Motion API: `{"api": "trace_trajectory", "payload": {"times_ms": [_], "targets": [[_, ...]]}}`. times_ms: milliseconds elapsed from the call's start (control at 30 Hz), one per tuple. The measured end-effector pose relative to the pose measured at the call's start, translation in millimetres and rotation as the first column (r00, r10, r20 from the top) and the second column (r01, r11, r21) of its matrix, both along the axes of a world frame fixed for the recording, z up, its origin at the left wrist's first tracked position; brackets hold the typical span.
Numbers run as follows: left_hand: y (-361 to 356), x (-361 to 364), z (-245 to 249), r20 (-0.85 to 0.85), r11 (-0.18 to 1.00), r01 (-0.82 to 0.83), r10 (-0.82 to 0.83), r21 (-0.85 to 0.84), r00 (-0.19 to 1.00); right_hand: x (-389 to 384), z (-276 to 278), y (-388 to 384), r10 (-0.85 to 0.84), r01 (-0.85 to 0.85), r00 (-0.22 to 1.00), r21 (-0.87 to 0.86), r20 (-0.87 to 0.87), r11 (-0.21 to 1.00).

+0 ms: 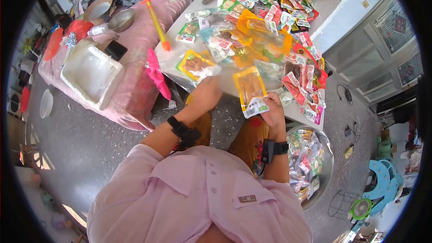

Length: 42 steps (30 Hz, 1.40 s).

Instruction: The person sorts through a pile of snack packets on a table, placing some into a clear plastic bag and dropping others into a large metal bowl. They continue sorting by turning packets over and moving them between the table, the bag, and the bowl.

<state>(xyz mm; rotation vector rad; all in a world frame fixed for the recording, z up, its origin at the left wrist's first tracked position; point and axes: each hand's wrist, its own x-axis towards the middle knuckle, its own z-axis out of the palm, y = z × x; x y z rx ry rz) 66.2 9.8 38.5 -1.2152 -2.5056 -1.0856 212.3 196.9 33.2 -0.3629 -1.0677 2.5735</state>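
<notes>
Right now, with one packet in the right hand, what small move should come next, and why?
Probably lower the orange packet into the metal bowl just below it. The right hand pinches its lower end, the bowl holds similar packets, and the left hand lies blurred at the table edge, so it is hard to tell whether it holds anything.

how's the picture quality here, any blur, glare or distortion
Head view: strong fisheye, with black corners and bent edges. Head view: bright daylight glares off the shiny heap of packets. Head view: the left hand is smeared by motion blur, while the right hand and its orange packet look sharp.
</notes>
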Motion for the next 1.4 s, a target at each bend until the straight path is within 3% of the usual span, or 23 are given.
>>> {"api": "trace_trajectory", "payload": {"times_ms": [67,167,233,300,367,467,500,567,600,700,800,900,967,1000,1067,1200,1400], "targets": [[-2,9,8,-0.202,0.985,0.099,-0.070,0.139,0.977,1,-3,-6,0.050,-0.050,0.999,0.017,0.001,0.999],[-8,20,20,-0.469,0.967,0.216,-0.131,0.133,0.873,6,-6,-13,0.158,-0.158,0.987,-0.009,0.006,0.987],[-13,22,25,-0.464,0.946,0.312,-0.239,0.086,0.853,11,-9,-19,0.233,-0.233,0.972,-0.034,-0.012,0.972],[-14,23,19,-0.421,0.917,0.391,-0.327,0.075,0.846,17,-11,-21,0.181,-0.190,0.976,0.070,0.118,0.979],[-19,24,18,-0.255,0.909,0.416,-0.408,-0.026,0.877,24,-14,-22,0.113,-0.159,0.964,0.180,0.239,0.971],[-25,29,24,0.046,0.877,0.438,-0.438,-0.200,0.898,39,15,-32,0.064,-0.121,0.985,0.368,0.162,0.922],[-26,30,26,0.151,0.855,0.449,-0.423,-0.259,0.893,42,19,-33,0.147,-0.194,0.979,0.404,0.145,0.894],[-27,29,29,0.336,0.767,0.563,-0.465,-0.309,0.819,50,24,-31,0.306,-0.325,0.945,0.477,0.119,0.817],[-27,27,29,0.424,0.717,0.618,-0.475,-0.321,0.771,52,26,-29,0.321,-0.400,0.917,0.560,0.238,0.726],[-26,21,25,0.600,0.586,0.779,-0.547,-0.224,0.584,49,23,-33,0.281,-0.547,0.815,0.513,0.507,0.662],[-23,15,29,0.532,0.619,0.722,-0.517,-0.310,0.671,47,6,-39,0.142,-0.356,0.885,0.449,0.443,0.820],[-20,1,35,0.599,0.928,0.364,-0.244,-0.084,0.762,40,-8,-40,0.026,-0.123,0.941,0.268,0.338,0.955],[-15,-2,32,0.266,0.977,0.157,-0.115,-0.142,0.957,35,-19,-37,-0.039,-0.017,0.958,0.194,0.283,0.981],[-12,-3,29,0.080,0.989,0.046,-0.035,-0.140,0.996,31,-11,-41,-0.070,0.026,0.956,0.158,0.286,0.987],[-7,0,24,-0.024,0.970,0.014,-0.021,-0.242,1.000,22,-10,-42,-0.137,0.110,0.954,0.114,0.265,0.987],[-1,-5,5,-0.117,0.942,-0.024,-0.016,-0.335,0.993,10,-5,-44,-0.125,0.105,0.953,0.083,0.276,0.991],[-9,-8,8,-0.034,0.975,-0.021,0.014,-0.220,0.999,-12,-3,-49,-0.083,0.077,0.959,0.032,0.272,0.997]]}}
